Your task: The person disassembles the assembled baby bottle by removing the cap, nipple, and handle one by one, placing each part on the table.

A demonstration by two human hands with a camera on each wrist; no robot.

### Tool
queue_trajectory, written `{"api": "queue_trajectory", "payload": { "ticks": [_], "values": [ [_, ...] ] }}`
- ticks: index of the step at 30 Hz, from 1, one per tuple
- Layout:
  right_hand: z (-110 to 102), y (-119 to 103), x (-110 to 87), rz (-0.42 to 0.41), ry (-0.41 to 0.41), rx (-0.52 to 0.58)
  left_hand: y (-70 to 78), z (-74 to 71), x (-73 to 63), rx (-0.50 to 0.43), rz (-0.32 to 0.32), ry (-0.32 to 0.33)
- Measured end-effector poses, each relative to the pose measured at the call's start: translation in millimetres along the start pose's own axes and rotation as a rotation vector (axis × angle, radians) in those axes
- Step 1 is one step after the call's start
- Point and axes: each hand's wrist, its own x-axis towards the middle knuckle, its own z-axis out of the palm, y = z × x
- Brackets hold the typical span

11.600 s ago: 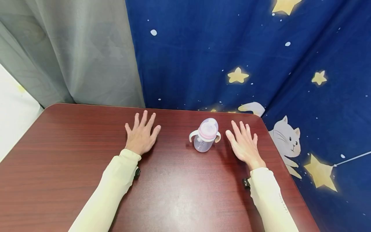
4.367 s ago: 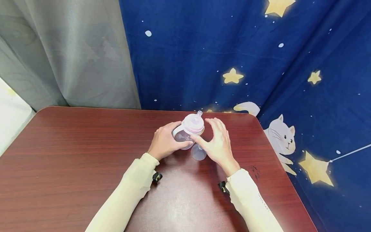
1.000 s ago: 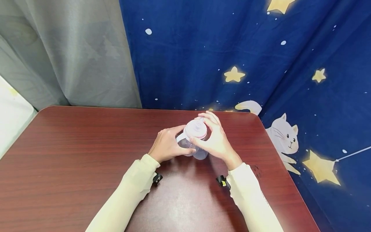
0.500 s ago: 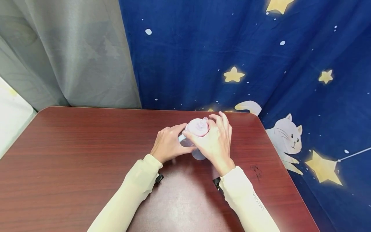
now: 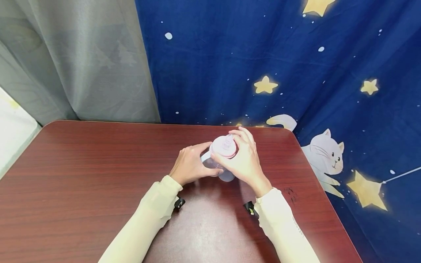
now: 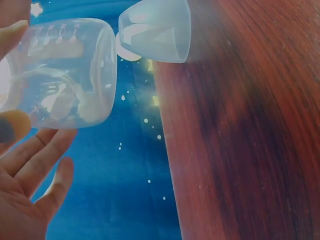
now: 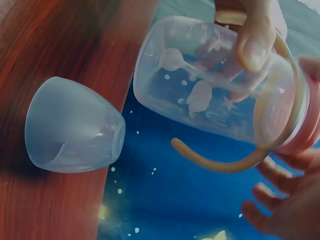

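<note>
Above the far part of a reddish-brown wooden table (image 5: 98, 164), a clear baby bottle (image 7: 165, 90) is held by a person between two hands, and its base is raised from the wood. At the left side of the bottle, the left hand (image 5: 190, 164) holds the clear body, with the thumb at the front and the other fingers behind it, which can be seen through the plastic. At the right side and the top of the bottle is the right hand (image 5: 245, 160). Its thumb and forefinger are closed on the pink collar (image 7: 302, 140), while the remaining fingers are bent loosely and stand apart. On top of the bottle there seems to be a transparent teat, but it is small and partly covered by the fingers, so its form cannot be told well.

A curved handle (image 7: 225, 166) comes out from the bottle, and a thin tube with a round end shows inside. Below the bottle and a little to its right, a clear dome cap (image 7: 70, 125) stands on the table with its wide rim down, apart from the bottle. Behind the bottle hangs a blue curtain (image 5: 210, 65) with yellow stars; farther to the left of the bottle hangs a grey curtain (image 5: 92, 65). Well to the right of the bottle, a printed cat (image 5: 329, 157) appears on the blue cloth.
</note>
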Motion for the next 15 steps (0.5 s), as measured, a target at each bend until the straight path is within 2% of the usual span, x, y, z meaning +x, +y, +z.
{"api": "queue_trajectory", "payload": {
  "ticks": [6,15],
  "values": [
    [-4.5,6.2,4.9,-0.038,-0.089,0.150,0.1,-1.2,-0.2,-0.050,0.006,-0.025],
    [-8.3,13.0,7.3,-0.119,-0.162,0.246,0.5,-2.1,-1.0,-0.096,0.019,-0.041]
  ]
}}
